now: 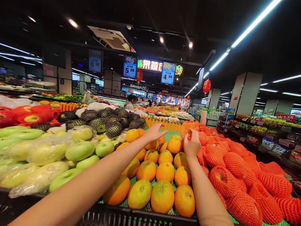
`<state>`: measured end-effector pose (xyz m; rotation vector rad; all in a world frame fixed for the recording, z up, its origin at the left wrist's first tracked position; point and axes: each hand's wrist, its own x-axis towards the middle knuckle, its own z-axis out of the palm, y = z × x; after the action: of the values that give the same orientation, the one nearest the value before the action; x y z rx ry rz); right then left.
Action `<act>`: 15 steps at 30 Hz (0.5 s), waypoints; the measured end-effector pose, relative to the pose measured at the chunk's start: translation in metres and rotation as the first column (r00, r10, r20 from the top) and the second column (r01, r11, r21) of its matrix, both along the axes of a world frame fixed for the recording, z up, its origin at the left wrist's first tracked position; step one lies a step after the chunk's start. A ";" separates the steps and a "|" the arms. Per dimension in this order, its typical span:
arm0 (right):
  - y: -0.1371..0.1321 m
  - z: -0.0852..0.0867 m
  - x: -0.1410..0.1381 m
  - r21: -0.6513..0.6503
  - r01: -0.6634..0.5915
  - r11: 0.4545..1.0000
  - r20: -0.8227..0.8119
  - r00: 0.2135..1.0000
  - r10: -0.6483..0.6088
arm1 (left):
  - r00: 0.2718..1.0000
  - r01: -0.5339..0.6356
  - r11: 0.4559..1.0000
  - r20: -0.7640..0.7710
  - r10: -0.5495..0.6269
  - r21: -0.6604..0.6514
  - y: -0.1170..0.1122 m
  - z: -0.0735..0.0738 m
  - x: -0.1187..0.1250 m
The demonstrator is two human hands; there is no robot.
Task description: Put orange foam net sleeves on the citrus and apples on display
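Observation:
My left hand (pixel 155 132) reaches over the back rows of oranges, fingers stretched out and thumb apart, with nothing seen in it. Below and around it lie bare oranges (pixel 165 172) in rows on a green mesh mat (pixel 171 133). To the right, my right hand (pixel 192 144) has its fingers bent around a fruit in an orange foam net (pixel 187 126) at the back of the display. Its fingertips partly cover that fruit, so the exact hold is hard to see. Beside my right forearm sit several fruits in red foam nets (pixel 223 180).
Green apples (pixel 80 150) and dark-netted fruits (pixel 114 128) are heaped on the left. The black crate rim (pixel 138 216) runs along the front. An orange slatted fence (pixel 162 124) borders the back. Beyond it a person (pixel 130 103) stands. Stocked shelves (pixel 265 131) line the right.

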<state>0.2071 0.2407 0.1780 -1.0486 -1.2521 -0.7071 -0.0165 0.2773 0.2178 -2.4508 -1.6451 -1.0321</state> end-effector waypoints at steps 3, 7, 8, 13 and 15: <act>0.001 0.000 -0.001 -0.021 0.003 1.000 0.006 1.000 -0.003 | 0.995 -0.025 0.994 -0.096 0.014 -0.107 0.003 0.005 -0.034; 0.000 -0.001 -0.001 -0.027 0.002 1.000 0.009 1.000 -0.001 | 0.985 -0.024 0.980 -0.170 -0.010 -0.197 0.003 -0.017 -0.057; -0.001 -0.001 -0.001 -0.023 0.002 1.000 0.012 1.000 -0.002 | 0.985 -0.029 0.981 -0.171 -0.004 -0.194 0.003 -0.023 -0.059; -0.001 -0.001 -0.001 -0.011 0.007 1.000 0.026 1.000 -0.007 | 0.987 -0.083 0.989 -0.147 0.064 -0.124 0.004 -0.041 -0.057; -0.001 -0.002 -0.002 -0.016 0.006 1.000 0.026 1.000 -0.005 | 0.987 -0.099 0.989 -0.133 0.084 -0.110 0.004 -0.043 -0.056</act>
<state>0.2055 0.2399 0.1765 -1.0596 -1.2795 -0.7179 -0.0721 0.2809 0.1751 -2.4256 -1.8050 -0.7709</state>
